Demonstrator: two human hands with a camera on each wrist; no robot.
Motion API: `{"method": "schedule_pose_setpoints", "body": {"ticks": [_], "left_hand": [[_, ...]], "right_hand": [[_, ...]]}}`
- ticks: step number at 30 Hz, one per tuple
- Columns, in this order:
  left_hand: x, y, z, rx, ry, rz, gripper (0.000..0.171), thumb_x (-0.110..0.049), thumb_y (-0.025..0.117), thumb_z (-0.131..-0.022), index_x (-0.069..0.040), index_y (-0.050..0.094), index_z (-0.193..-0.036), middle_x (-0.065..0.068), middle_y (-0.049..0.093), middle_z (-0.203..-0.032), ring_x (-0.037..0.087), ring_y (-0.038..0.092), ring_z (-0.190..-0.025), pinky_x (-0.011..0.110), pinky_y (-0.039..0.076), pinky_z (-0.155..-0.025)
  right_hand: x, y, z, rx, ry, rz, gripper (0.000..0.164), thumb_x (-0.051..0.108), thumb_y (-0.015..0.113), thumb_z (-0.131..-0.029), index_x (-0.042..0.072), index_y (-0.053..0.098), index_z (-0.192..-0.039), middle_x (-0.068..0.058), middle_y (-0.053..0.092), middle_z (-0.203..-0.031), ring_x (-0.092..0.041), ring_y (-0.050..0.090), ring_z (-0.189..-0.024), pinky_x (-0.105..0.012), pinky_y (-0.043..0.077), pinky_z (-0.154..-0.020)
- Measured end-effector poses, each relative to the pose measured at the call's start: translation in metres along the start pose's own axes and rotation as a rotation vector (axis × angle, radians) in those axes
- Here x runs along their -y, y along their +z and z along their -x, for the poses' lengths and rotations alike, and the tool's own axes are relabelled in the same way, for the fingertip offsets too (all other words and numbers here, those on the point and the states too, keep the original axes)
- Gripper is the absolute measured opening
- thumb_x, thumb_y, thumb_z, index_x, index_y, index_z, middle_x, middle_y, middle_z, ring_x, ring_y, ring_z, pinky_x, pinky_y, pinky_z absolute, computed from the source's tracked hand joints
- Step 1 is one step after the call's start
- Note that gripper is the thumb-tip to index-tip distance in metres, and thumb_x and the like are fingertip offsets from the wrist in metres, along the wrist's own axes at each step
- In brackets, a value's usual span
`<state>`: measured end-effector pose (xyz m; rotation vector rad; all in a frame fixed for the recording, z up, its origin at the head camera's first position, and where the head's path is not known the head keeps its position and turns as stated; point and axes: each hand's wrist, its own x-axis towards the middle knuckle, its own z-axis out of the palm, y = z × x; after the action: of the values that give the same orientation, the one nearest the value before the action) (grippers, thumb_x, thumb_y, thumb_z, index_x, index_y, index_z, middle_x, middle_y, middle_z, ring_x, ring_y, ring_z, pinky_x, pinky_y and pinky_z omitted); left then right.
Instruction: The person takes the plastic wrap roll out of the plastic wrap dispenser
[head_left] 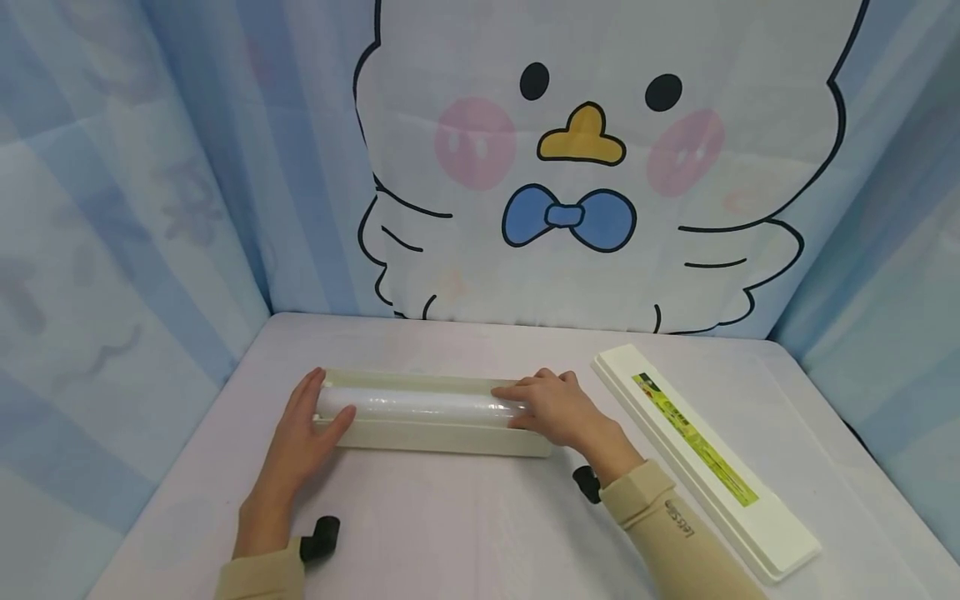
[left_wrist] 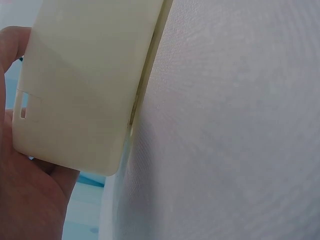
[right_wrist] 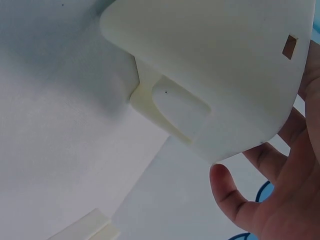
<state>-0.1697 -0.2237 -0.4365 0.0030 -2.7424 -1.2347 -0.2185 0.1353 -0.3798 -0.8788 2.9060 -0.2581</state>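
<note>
A long cream plastic box lies lengthwise on the table, with a clear, shiny roll of plastic wrap inside it. My left hand grips the box's left end, its thumb over the front rim and fingers by the back corner. In the left wrist view the left hand shows behind the box wall. My right hand pinches the right end of the roll between thumb and index finger. From the right wrist, the right hand appears beyond the box end, its fingertips partly hidden.
A long white lid with a yellow-green label lies slantwise on the right of the white table, near my right forearm. Patterned curtains stand behind the table and on both sides.
</note>
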Motion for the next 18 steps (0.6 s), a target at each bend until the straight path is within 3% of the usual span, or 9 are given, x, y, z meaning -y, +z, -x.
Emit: {"method": "schedule_pose_setpoints", "body": {"ticks": [11, 18], "left_hand": [[-0.0011, -0.0016, 0.0009, 0.009, 0.0, 0.002, 0.082, -0.038, 0.06, -0.101, 0.003, 0.018, -0.159, 0.025, 0.014, -0.164, 0.044, 0.013, -0.15, 0.062, 0.015, -0.117], [-0.0023, -0.0019, 0.0016, 0.005, 0.006, 0.004, 0.082, -0.037, 0.06, -0.101, 0.004, 0.019, -0.158, 0.026, 0.014, -0.164, 0.045, 0.014, -0.149, 0.062, 0.015, -0.117]], "right_hand": [[0.0001, -0.0003, 0.004, -0.004, -0.029, 0.016, 0.051, 0.034, 0.073, -0.093, 0.023, 0.061, -0.142, -0.003, 0.063, -0.136, -0.028, 0.053, -0.12, -0.056, 0.038, -0.093], [0.0013, -0.0054, 0.0095, -0.062, -0.093, 0.046, 0.048, 0.031, 0.067, -0.099, 0.021, 0.058, -0.144, -0.003, 0.063, -0.134, -0.028, 0.055, -0.119, -0.059, 0.037, -0.095]]}}
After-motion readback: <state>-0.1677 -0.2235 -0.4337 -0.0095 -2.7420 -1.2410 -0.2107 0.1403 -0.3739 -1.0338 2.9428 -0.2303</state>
